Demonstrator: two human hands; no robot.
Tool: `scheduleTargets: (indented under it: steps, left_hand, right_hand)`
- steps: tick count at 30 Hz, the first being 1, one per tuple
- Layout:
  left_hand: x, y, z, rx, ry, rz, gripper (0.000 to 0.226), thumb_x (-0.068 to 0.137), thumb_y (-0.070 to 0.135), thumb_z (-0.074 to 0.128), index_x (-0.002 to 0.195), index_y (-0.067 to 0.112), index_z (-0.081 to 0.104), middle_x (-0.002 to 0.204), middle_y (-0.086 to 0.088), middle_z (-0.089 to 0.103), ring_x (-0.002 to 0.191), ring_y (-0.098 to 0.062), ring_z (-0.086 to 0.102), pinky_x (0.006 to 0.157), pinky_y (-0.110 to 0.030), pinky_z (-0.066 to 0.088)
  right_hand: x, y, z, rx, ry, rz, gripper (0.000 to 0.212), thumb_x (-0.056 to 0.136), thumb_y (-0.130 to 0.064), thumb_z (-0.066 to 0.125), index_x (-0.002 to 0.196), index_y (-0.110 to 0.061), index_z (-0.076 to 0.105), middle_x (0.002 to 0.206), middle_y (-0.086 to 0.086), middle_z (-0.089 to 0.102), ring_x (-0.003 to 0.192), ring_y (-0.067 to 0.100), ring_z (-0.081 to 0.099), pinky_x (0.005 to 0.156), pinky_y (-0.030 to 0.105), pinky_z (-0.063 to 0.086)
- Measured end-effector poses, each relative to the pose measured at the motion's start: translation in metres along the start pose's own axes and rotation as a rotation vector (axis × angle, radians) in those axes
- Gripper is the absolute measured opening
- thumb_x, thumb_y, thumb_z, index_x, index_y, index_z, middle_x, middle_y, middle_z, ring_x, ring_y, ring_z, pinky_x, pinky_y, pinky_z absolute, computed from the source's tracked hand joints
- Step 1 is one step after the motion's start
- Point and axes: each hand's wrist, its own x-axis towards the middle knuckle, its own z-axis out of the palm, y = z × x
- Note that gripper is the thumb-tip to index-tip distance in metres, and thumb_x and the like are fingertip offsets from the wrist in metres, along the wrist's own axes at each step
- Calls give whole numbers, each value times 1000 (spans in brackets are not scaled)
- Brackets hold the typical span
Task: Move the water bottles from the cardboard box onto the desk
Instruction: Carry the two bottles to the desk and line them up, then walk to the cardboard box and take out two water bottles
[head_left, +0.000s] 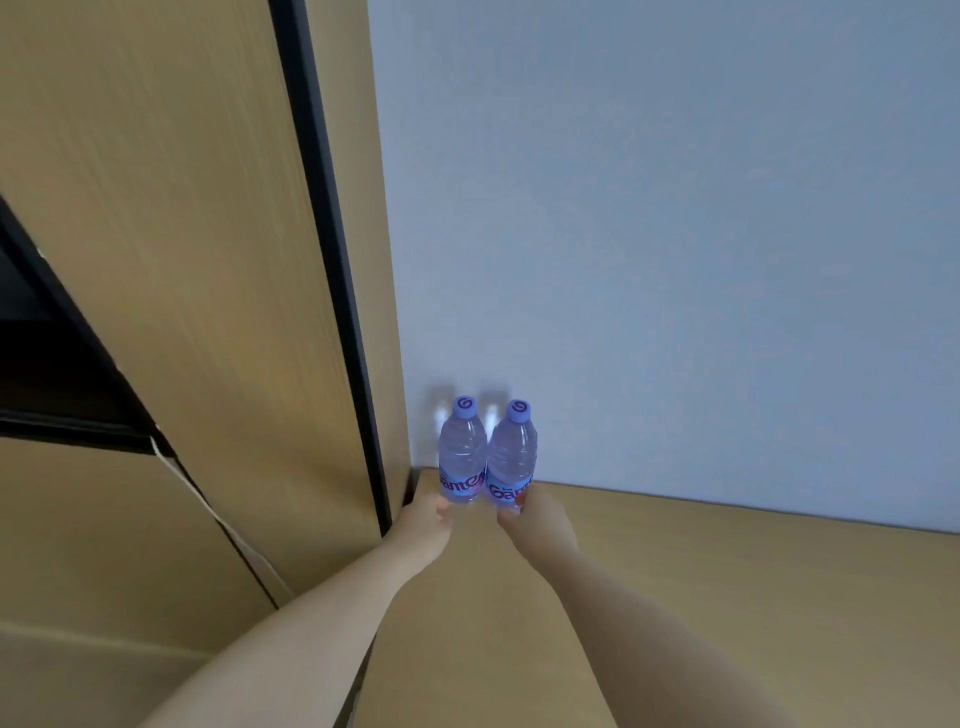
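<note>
**Two bottles parked in the far corner**

So here's where I'm at: both arms stretched out to the far end of the tabletop (727, 597), one water bottle each. My left hand (423, 522) is low down at the base of the left bottle (461, 457). The fingers are tucked behind it from this angle, so I honestly can't tell whether that grip is clamped on or just touching. My right hand (540, 517) has its grip wrapped around the bottom of the right bottle (511, 460), fingers curled over the lower part of the label.

Both bottles are upright, purple caps on top, blue labels facing me, standing side by side and just about touching each other. They're right up against the pale wall (675, 234) at the far edge, tucked into the corner where it meets the tall wooden panel (182, 260) on the left.

Down at near left there's a brown cardboard flap (104, 545), with a dark opening above it.
</note>
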Motion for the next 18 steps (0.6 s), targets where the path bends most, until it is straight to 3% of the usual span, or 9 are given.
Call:
scheduleTargets:
  steps: [3,5,9,14,18]
  left_hand:
    - [-22,-12,-2,68,77,-8,34,97,12,39,127,14,56,130,-4,57,121,-22,52,101,-34,44]
    - [-38,-18,-9,86,113,-23,29,97,16,38,114,17,61,118,-4,62,113,-24,57,96,-37,47]
    - [-71,-41,-30,141,142,-47,29,100,27,34,95,13,59,98,-8,65,98,-28,61,87,-37,48]
    - [-113,-88,-73,248,210,-88,34,102,33,35,115,14,60,113,0,64,105,-21,60,83,-32,47]
    - [-150,-143,-124,314,258,-182,32,101,34,34,105,16,60,103,2,63,95,-22,60,73,-31,42]
  right_hand:
    - [-17,-1,9,-81,-46,-28,30,90,-28,53,113,-10,55,107,6,62,95,25,60,75,30,45]
    - [-28,-6,16,-111,-64,-55,40,91,-32,53,124,-9,53,117,7,61,105,25,60,83,32,47]
    - [-54,-28,34,-161,-121,-133,43,92,-34,53,128,-11,52,122,6,60,111,26,58,91,34,48]
    - [-89,-78,73,-226,-162,-249,34,90,-34,54,117,-14,54,112,4,62,104,27,60,88,37,50]
    - [-121,-131,122,-288,-228,-335,32,92,-31,49,118,-13,54,101,3,61,91,25,61,79,37,53]
